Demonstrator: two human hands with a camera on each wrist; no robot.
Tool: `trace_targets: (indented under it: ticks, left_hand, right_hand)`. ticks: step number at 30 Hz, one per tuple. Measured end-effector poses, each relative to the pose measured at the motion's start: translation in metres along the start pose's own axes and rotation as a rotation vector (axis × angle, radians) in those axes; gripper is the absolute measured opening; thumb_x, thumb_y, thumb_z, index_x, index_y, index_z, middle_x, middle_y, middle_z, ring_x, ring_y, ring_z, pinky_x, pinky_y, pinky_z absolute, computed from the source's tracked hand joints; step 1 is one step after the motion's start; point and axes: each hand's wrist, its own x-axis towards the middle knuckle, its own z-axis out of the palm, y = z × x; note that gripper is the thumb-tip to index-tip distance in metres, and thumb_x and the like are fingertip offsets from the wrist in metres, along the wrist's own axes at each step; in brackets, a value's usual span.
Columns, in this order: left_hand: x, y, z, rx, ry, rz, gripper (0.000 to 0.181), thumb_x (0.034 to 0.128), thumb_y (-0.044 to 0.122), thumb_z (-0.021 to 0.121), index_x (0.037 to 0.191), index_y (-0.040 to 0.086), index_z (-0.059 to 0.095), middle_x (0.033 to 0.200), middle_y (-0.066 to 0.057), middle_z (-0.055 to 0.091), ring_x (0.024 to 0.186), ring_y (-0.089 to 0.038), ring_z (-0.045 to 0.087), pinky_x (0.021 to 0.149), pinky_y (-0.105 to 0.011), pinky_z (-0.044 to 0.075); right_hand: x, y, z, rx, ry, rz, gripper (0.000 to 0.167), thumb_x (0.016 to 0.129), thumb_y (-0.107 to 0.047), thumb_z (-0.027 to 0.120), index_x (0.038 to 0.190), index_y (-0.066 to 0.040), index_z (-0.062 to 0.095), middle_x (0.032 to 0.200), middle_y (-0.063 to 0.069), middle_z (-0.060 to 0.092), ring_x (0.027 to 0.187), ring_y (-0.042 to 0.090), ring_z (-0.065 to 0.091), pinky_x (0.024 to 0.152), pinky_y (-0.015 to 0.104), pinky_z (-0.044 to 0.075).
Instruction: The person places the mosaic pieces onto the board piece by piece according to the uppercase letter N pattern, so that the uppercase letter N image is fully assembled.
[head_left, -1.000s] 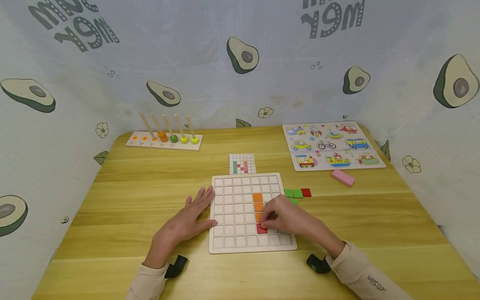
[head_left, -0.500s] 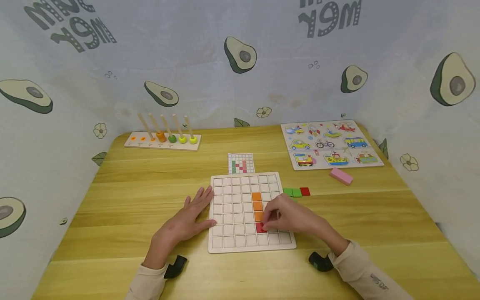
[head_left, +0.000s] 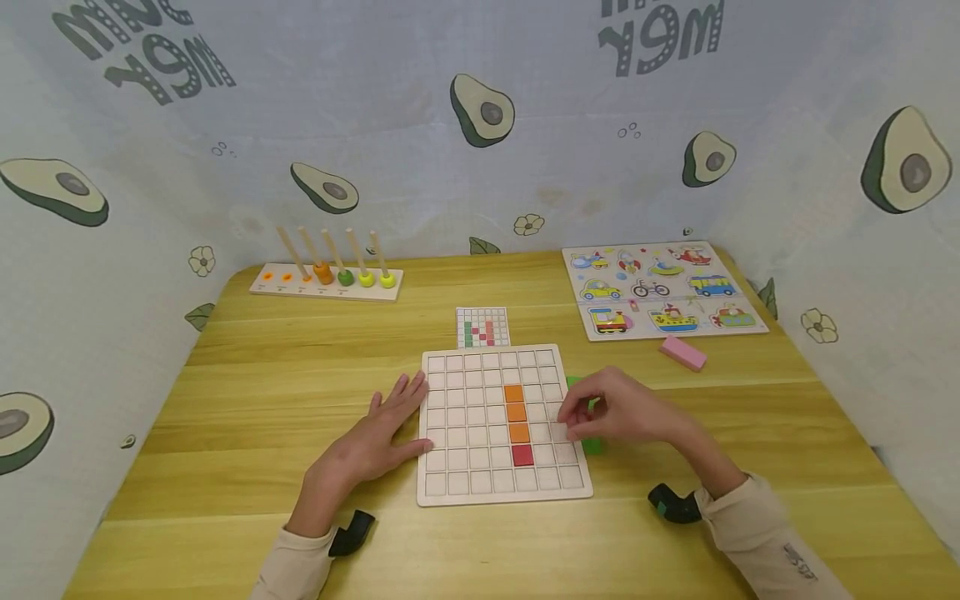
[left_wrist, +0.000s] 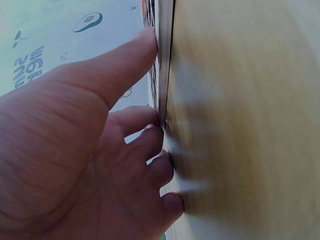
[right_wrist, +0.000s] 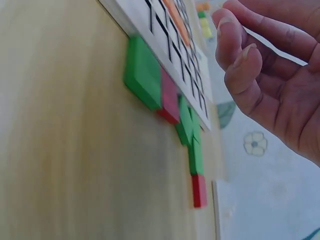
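A white grid board (head_left: 477,436) lies on the table in front of me. One of its columns holds three orange square tiles (head_left: 516,412) with a red tile (head_left: 522,455) directly below them. My left hand (head_left: 378,437) rests against the board's left edge, fingers spread and thumb on the rim. Over the right edge hovers my right hand (head_left: 618,408), its fingers loosely bent with nothing between them in the right wrist view. Beneath it, beside the board, lie several green tiles (right_wrist: 142,75) and two red ones, including a far red tile (right_wrist: 199,191); the head view hides most of these.
Behind the board sits a small pattern card (head_left: 482,327) with a coloured grid. A vehicle picture puzzle (head_left: 652,275) and a pink block (head_left: 683,353) are at the back right. A peg stand with coloured beads (head_left: 326,287) is at the back left.
My right hand has left the red tile on the board and moved right, rising over the board's right edge. The red tile stays in its square. My left hand has not moved.
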Motion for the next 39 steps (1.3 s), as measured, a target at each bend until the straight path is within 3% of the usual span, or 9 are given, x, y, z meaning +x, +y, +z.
trace_targets:
  ticks: [8, 14, 20, 27, 39]
  left_hand:
    - [-0.001, 0.000, 0.000, -0.006, 0.000, -0.001, 0.084, 0.1057, 0.023, 0.072, 0.170, -0.001, 0.023, 0.180, -0.013, 0.013, 0.167, -0.036, 0.001, 0.132, -0.064, -0.004]
    - [-0.002, -0.001, 0.001, -0.014, 0.003, 0.000, 0.084, 0.1057, 0.023, 0.072, 0.170, -0.001, 0.024, 0.180, -0.014, 0.014, 0.167, -0.036, 0.001, 0.132, -0.064, -0.004]
    - [-0.002, -0.001, 0.002, -0.018, 0.003, 0.006, 0.084, 0.1055, 0.022, 0.072, 0.170, -0.001, 0.024, 0.180, -0.014, 0.013, 0.167, -0.037, 0.001, 0.132, -0.065, -0.004]
    - [-0.001, -0.001, 0.002, -0.014, 0.005, 0.010, 0.084, 0.1054, 0.022, 0.072, 0.170, -0.001, 0.024, 0.180, -0.015, 0.013, 0.167, -0.038, 0.002, 0.131, -0.065, -0.004]
    - [0.000, 0.002, -0.001, 0.000, 0.004, 0.005, 0.083, 0.1053, 0.022, 0.072, 0.170, -0.001, 0.024, 0.180, -0.014, 0.013, 0.167, -0.038, 0.002, 0.132, -0.065, -0.003]
  right_hand:
    - [-0.014, 0.014, -0.027, 0.042, 0.084, 0.028, 0.019, 0.091, -0.011, 0.088, 0.107, -0.005, 0.079, 0.097, 0.004, 0.073, 0.081, 0.016, 0.064, 0.072, 0.024, 0.056]
    - [-0.017, 0.031, -0.038, 0.018, 0.148, 0.074, 0.023, 0.088, -0.010, 0.090, 0.108, -0.006, 0.080, 0.093, 0.005, 0.071, 0.082, 0.016, 0.063, 0.070, 0.026, 0.058]
    - [-0.021, 0.045, -0.045, 0.010, 0.194, 0.113, 0.028, 0.089, -0.007, 0.089, 0.114, -0.001, 0.079, 0.101, 0.008, 0.073, 0.085, 0.021, 0.063, 0.074, 0.025, 0.058]
    - [-0.022, 0.057, -0.049, -0.040, 0.195, 0.222, 0.035, 0.088, -0.010, 0.091, 0.118, 0.000, 0.077, 0.103, 0.006, 0.074, 0.090, 0.023, 0.062, 0.077, 0.024, 0.056]
    - [-0.021, 0.071, -0.049, -0.073, 0.189, 0.228, 0.031, 0.086, -0.011, 0.092, 0.112, -0.001, 0.078, 0.090, 0.004, 0.062, 0.083, 0.018, 0.056, 0.070, 0.022, 0.048]
